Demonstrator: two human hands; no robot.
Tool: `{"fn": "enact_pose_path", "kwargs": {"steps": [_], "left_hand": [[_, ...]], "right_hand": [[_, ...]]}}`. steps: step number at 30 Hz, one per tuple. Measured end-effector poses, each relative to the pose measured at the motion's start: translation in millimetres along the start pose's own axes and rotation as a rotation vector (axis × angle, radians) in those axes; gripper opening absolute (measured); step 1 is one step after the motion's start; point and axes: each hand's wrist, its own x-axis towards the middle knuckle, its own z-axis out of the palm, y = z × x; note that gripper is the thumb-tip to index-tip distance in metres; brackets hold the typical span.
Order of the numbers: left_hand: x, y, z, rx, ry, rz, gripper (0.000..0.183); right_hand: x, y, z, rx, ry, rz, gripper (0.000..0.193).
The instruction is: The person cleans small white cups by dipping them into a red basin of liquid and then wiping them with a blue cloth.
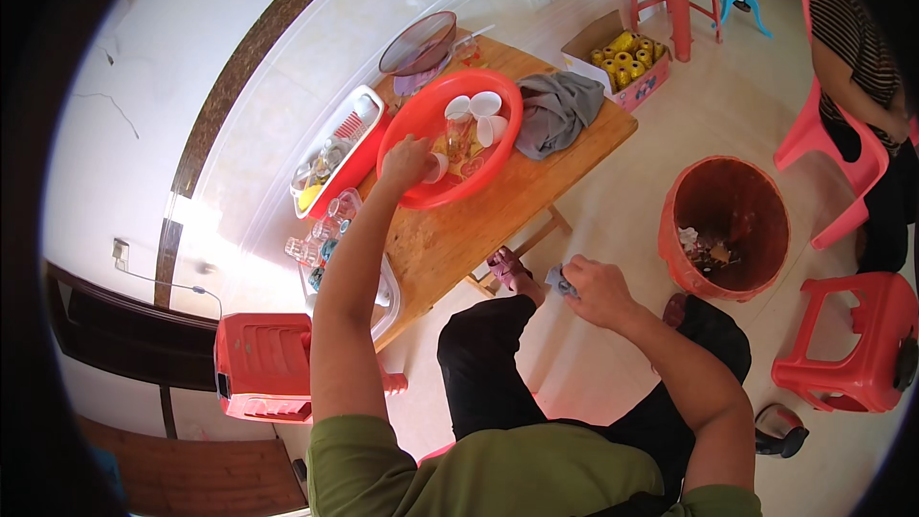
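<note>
My left hand (410,161) reaches over the near rim of a red plastic basin (510,148) on the wooden table. Its fingers are closed on a small white cup (437,168) inside. Further back in the basin, several white cups (485,103) and clear glasses (459,137) lie together. Above my lap, my right hand (603,295) is closed around a small bluish-grey cloth (561,281), part of which sticks out past the fingers.
Left of the basin, a red-and-white container (356,146) holds dishware, with a clear tray of glasses (386,302) nearer me. A grey cloth (558,113) lies at the table's (517,211) right. An orange bin (682,258) stands on the floor; a person (852,48) sits beyond.
</note>
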Motion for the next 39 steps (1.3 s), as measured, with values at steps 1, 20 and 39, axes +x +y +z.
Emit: {"fn": "enact_pose_path", "kwargs": {"steps": [1, 20, 39], "left_hand": [[0, -6, 10, -0.075, 0.097, 0.106, 0.019], [6, 7, -2, 0.054, -0.094, -0.042, 0.022], [20, -30, 23, -0.648, -0.286, -0.079, 0.029]], "right_hand": [[0, -1, 0, 0.001, -0.002, -0.001, 0.022], [0, 0, -1, -0.001, 0.0, 0.0, 0.022], [1, 2, -2, 0.007, 0.009, 0.003, 0.022]]}}
